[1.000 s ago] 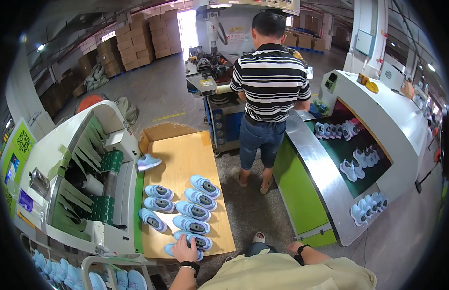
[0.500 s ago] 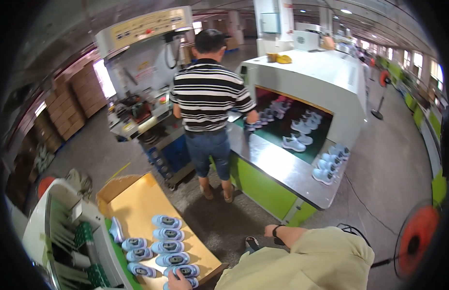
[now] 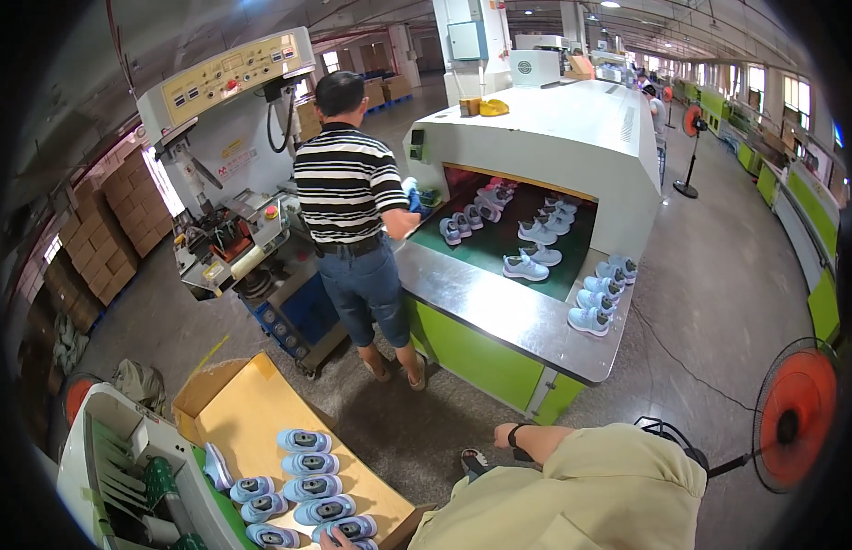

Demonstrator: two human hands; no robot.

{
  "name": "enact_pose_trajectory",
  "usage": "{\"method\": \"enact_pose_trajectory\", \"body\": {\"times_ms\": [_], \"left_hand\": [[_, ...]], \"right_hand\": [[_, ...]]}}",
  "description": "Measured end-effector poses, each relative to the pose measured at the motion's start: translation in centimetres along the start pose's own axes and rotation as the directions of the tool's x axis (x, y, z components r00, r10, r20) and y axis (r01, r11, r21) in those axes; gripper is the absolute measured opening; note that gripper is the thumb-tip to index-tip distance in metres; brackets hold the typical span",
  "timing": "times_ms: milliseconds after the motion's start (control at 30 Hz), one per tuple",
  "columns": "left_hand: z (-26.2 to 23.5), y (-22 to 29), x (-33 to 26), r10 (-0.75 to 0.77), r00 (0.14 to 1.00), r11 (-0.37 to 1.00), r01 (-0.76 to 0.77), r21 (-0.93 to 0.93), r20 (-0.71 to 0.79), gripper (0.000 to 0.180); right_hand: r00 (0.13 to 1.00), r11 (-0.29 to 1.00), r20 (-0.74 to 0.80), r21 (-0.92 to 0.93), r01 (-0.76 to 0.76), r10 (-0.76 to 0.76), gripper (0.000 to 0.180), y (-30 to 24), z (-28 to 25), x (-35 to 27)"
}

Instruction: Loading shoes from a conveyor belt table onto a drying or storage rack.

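At the lower edge, my left hand [image 3: 336,541], partly cut off, has its fingers closed against a light blue sneaker [image 3: 354,526], the nearest well seen in its row. Several matching sneakers [image 3: 312,487] lie beyond it in the same row on a tan cardboard sheet [image 3: 244,396]. A shorter row of sneakers [image 3: 264,507] lies to their left, one tipped on its side. My right hand [image 3: 506,434], with a black band at the wrist, hangs over the floor away from the shoes. Its fingers are hidden, and nothing shows in it.
A co-worker [image 3: 348,192] in a striped shirt stands ahead, between a press machine [image 3: 229,87] and a white conveyor oven [image 3: 536,137]. Sneakers stand on its green belt and metal ledge [image 3: 481,307]. A red fan [image 3: 793,422] is at right; a white-green machine [image 3: 123,431] at left.
The view has swung, so the surroundings sit further left. My left hand stays low beside the same row of shoes. The co-worker's right forearm has risen, and something blue shows at that hand.
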State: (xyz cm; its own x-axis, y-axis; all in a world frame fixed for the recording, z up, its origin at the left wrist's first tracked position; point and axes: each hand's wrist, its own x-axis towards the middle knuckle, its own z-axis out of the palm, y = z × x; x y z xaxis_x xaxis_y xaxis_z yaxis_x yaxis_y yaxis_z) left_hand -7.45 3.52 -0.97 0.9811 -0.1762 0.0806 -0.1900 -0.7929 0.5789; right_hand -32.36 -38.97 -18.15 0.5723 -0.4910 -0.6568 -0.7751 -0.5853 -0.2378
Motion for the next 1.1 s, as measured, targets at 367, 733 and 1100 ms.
{"method": "enact_pose_trajectory", "body": {"times_ms": [367,733,1100], "left_hand": [[1.3,-2.9,0.8,0.002,1.000,0.996,0.001,0.086,-0.030,0.048],[0.6,-0.8,0.0,0.021,0.998,0.994,-0.014,0.106,-0.067,0.052],[0.2,-0.5,-0.2,0.012,0.997,0.994,-0.004,0.109,-0.070,0.050]], "right_hand": [[1.000,1.000,-0.025,-0.011,-0.004,0.004,0.035,1.2,0.9,-1.2],[0.999,0.998,-0.030,0.054,0.034,-0.032,0.033,-0.4,0.3,-1.5],[1.000,1.000,0.007,0.004,0.011,-0.011,0.032,-0.5,0.5,-1.9]]}}
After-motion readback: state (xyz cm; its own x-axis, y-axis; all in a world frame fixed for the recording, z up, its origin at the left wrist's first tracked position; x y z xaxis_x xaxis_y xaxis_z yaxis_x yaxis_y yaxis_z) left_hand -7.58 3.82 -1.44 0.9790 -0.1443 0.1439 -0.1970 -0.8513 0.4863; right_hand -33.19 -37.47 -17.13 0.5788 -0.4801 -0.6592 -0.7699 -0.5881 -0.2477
